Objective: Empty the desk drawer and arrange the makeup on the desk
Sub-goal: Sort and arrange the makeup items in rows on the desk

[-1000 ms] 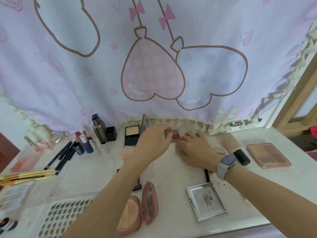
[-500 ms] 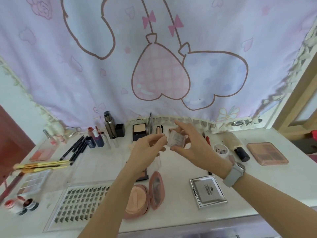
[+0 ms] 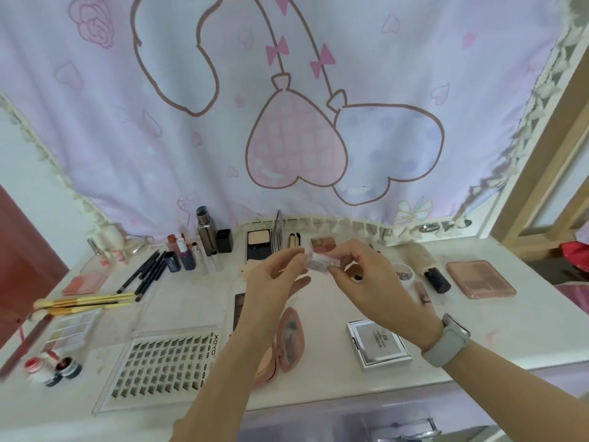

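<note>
Head view. We see both hands raised above the middle of the white table (image 3: 478,330), pinching one small clear case (image 3: 318,262) between them. The left hand (image 3: 274,279) grips the case's left end with thumb and forefinger, its other fingers loosely spread; the right hand (image 3: 366,275), with a grey watch (image 3: 447,341) on its wrist, holds the right end with curled fingertips. What the case contains we cannot tell.

Along the far edge, against the pink printed curtain (image 3: 287,122), stand a dark bottle (image 3: 205,231), a black box (image 3: 224,240) and an open powder compact (image 3: 259,247), with a small four-pan palette (image 3: 323,244) just right of them. Dark pencils (image 3: 143,275) lie at far left, yellow-handled brushes (image 3: 86,303) nearer. At near left lies a clear tray of lash clusters (image 3: 165,368), and two small round pots (image 3: 52,368) lie left of it. An open pink compact (image 3: 283,342) lies under the left forearm, a silver-framed square case (image 3: 377,342) below the right wrist. At far right rests a pink rectangular palette (image 3: 479,279), with a black-capped tube (image 3: 428,266) just left of it.
</note>
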Motion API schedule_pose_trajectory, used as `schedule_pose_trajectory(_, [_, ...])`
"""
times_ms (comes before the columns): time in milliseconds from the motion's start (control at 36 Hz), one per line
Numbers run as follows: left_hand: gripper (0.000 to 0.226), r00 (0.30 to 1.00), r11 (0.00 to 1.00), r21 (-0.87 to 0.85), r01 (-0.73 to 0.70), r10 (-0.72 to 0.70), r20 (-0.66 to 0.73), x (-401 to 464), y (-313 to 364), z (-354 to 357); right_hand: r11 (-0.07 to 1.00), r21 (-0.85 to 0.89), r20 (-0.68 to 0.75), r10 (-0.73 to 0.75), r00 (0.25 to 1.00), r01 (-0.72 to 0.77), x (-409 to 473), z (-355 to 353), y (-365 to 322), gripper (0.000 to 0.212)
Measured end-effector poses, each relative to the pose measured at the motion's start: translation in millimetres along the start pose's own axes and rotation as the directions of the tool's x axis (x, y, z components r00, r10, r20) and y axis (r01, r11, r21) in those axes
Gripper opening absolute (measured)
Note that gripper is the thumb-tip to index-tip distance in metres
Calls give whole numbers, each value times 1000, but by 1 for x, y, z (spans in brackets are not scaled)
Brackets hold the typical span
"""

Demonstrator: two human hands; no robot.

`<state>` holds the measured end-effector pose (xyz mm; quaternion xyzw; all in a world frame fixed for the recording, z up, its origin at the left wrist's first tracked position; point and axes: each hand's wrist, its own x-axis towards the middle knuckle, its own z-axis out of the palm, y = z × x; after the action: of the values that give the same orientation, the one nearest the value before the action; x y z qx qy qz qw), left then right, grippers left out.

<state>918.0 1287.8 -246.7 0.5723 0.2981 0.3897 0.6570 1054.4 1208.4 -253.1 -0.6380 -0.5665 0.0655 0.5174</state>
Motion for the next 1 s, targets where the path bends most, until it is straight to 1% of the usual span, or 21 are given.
schedule_pose_trajectory(56, [25, 999, 997, -73, 17, -19, -27, -5, -1, 2, 999, -2, -32, -39, 999, 39, -3, 2, -3, 35])
schedule_pose_trajectory(111, [28, 999, 997, -74, -2, -2, -50, -9, 0, 4, 998, -4, -34, -70, 997, 70, -7, 4, -6, 24])
schedule_pose_trajectory(167, [20, 997, 997, -70, -24, 18, -76, -13, 1, 5, 996, 9, -9, -94, 996, 94, -10, 5, -9, 16])
schedule_pose_trajectory(222, [14, 995, 998, -45, -43, 39, -96, -15, 0, 6, 996, 31, 31, -86, 996, 85, -13, 5, -12, 15])
schedule_pose_trajectory(278, [15, 991, 997, 12, -71, 72, -110, -17, 0, 6, 997, 42, 90, -60, 994, 57, -15, 4, -13, 18])
schedule_pose_trajectory(361, [19, 985, 989, 102, -111, 123, -121, -21, -2, 6, 995, 96, 189, 4, 982, -22, -18, 2, -15, 17])
schedule_pose_trajectory(472, [22, 984, 976, 169, -140, 156, -85, -26, -5, 7, 972, 165, 230, 129, 965, -169, -19, 1, -15, 17])
schedule_pose_trajectory(583, [24, 984, 973, 176, -153, 166, -61, -30, -5, 10, 966, 157, 276, 159, 948, -207, -19, -3, -12, 18])
schedule_pose_trajectory(750, [22, 983, 964, 200, -175, 183, -22, -28, -4, 11, 913, 289, 301, 200, 932, -289, -19, -11, -12, 25])
schedule_pose_trajectory(917, [22, 976, 919, 337, -203, 218, -6, -24, -11, 15, 942, 158, 284, 243, 927, -295, -21, -8, -8, 4])
schedule_pose_trajectory(1000, [20, 975, 909, 369, -196, 221, -25, -20, -13, 18, 947, 131, 246, 255, 935, -293, -20, -7, -7, 8])
